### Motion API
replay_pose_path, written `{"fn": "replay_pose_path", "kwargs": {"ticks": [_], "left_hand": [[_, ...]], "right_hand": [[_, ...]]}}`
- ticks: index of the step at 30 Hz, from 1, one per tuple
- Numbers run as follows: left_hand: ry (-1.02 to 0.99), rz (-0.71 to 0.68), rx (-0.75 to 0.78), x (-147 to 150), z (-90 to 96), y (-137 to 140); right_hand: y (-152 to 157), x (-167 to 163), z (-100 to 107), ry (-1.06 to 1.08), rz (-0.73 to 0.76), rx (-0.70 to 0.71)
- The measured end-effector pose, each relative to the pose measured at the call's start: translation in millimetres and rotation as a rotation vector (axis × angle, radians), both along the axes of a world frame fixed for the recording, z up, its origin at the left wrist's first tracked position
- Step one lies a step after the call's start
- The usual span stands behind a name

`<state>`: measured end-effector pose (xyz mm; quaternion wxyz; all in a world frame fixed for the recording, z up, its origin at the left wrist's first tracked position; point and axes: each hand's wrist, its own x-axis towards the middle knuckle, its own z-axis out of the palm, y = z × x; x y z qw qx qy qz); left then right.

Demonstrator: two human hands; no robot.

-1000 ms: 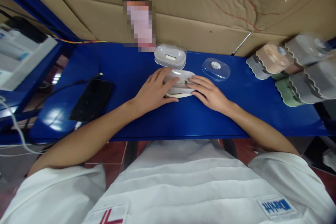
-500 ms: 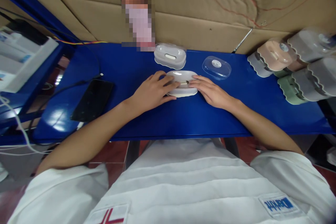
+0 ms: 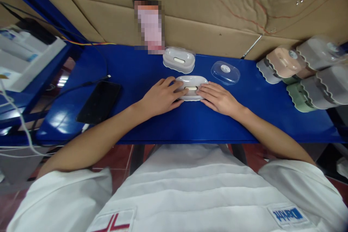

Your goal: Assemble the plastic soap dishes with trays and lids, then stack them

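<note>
A light grey soap box (image 3: pixel 191 79) without a cover stands on the blue table between my hands. Its oval inner tray holds a small cream-white bar-shaped piece (image 3: pixel 191 88) at the middle. My left hand (image 3: pixel 161 96) grips the left end, fingers over the rim and thumb low on the near side. At the other end my right hand (image 3: pixel 219 98) holds on in the same way, its fingertips reaching inside close to the white piece. Behind it sits a similar grey soap box (image 3: pixel 179 66) with a clear cover. A loose clear lid (image 3: pixel 225 73) with a round sticker lies behind my right hand.
Stacked soap boxes in grey, peach and green (image 3: pixel 307 90) stand at the right. A black phone (image 3: pixel 99 102) with a cable lies on the left. A cardboard sheet (image 3: pixel 206 25) rises along the back edge. A white box (image 3: pixel 29 69) stands at far left.
The white piece, tilted with a dark gap at its right end before, now looks level in the tray. My right fingers have shifted slightly on the rim. The whole view has moved a little.
</note>
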<state>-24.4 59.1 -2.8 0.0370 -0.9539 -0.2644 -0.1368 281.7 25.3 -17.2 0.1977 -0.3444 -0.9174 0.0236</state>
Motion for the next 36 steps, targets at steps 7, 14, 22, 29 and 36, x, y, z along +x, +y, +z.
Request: {"fn": "replay_pose_path", "kwargs": {"ticks": [7,14,22,29,36], "left_hand": [[-0.029,0.004,-0.029,1.5,-1.8,-0.7],[-0.101,-0.043,-0.052,4.8,-2.6,-5.2],[-0.188,-0.002,-0.077,7.6,-1.8,-7.9],[-0.232,-0.043,-0.099,5.3,-8.8,-1.4],[-0.284,-0.089,-0.136,4.9,-11.9,-0.9]], "right_hand": [[21.7,33.7,1.9,0.073,-0.125,-0.045],[50.2,99.9,-2.6,0.091,-0.494,-0.067],[2.9,22.7,23.3,0.225,-0.193,-0.068],[-5.5,3.8,6.5,0.119,-0.040,-0.087],[-0.6,12.6,-0.4,0.028,0.015,-0.050]]}}
